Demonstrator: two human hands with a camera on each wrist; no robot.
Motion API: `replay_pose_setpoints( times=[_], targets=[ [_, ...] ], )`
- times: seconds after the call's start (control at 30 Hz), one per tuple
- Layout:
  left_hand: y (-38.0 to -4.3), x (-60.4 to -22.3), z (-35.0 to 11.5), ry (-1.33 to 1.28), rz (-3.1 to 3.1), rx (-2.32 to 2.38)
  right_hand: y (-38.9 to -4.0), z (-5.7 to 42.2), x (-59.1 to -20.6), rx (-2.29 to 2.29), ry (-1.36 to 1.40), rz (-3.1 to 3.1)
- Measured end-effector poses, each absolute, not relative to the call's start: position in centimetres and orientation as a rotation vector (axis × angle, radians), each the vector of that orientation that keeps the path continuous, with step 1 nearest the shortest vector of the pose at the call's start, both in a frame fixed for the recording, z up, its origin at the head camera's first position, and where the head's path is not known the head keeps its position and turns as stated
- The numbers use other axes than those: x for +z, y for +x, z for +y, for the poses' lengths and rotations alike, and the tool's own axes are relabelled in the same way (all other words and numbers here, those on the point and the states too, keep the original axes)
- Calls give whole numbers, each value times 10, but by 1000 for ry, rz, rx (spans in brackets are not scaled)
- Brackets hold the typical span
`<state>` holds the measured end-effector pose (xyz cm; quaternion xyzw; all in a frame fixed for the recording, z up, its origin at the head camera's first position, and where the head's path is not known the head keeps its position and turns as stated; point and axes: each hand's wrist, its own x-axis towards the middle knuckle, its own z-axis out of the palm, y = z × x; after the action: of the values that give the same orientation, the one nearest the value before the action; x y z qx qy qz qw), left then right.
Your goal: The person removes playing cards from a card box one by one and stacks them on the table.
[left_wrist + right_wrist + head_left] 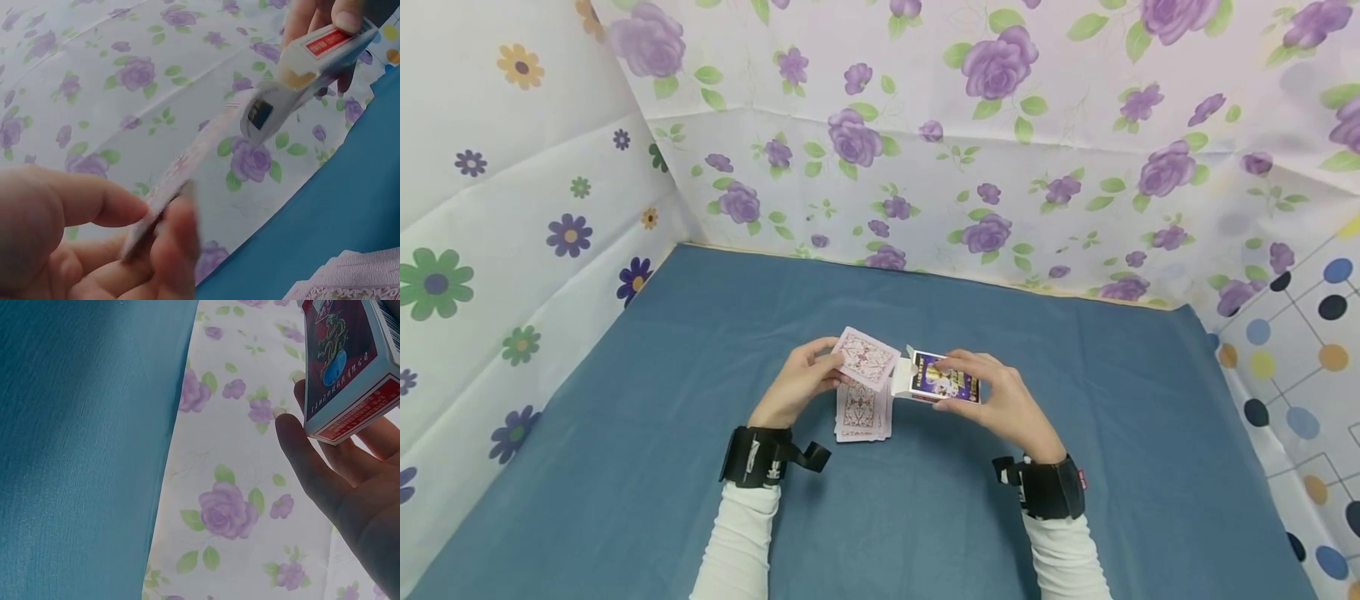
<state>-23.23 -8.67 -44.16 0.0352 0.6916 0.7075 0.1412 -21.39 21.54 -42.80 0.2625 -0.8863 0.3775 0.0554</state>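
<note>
My left hand (799, 382) pinches playing cards (868, 358) with patterned backs between thumb and fingers. Seen edge-on in the left wrist view, the held cards (187, 164) look thin, and their exact number cannot be told. The card box (946, 379), dark with a colourful print, is gripped by my right hand (1009, 402). Its opened white flap (904, 379) points left, close to the far edge of the held cards. On the cloth below lies a loosely stacked pile of cards (861, 417), partly hidden by the held ones. The right wrist view shows the box's printed face (342, 353).
A blue cloth (910, 517) covers the table. Floral sheeting (925, 192) rises behind its back edge, with flowered sheeting (512, 250) on the left and dotted sheeting (1300, 392) on the right. Black bands (760, 457) wrap both wrists.
</note>
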Motion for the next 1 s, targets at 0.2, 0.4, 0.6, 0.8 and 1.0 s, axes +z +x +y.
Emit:
replay_pose_setpoints(
  times=[0.2,0.4,0.6,0.8,1.0],
  targets=[
    [-236,-452,-90,30,2132,2026,-214,216,-428,1163,782,-2690],
    [-239,-464,-89,-3,2251,1942,-214,218,-428,1178,782,-2692],
    [-239,-478,-80,-14,2456,1833,-214,219,-428,1179,771,-2704],
    [-239,-488,-69,-36,2647,1739,-212,222,-427,1175,756,-2708],
    [-237,-495,-64,-59,2770,1639,-212,222,-427,1186,767,-2718]
  ],
)
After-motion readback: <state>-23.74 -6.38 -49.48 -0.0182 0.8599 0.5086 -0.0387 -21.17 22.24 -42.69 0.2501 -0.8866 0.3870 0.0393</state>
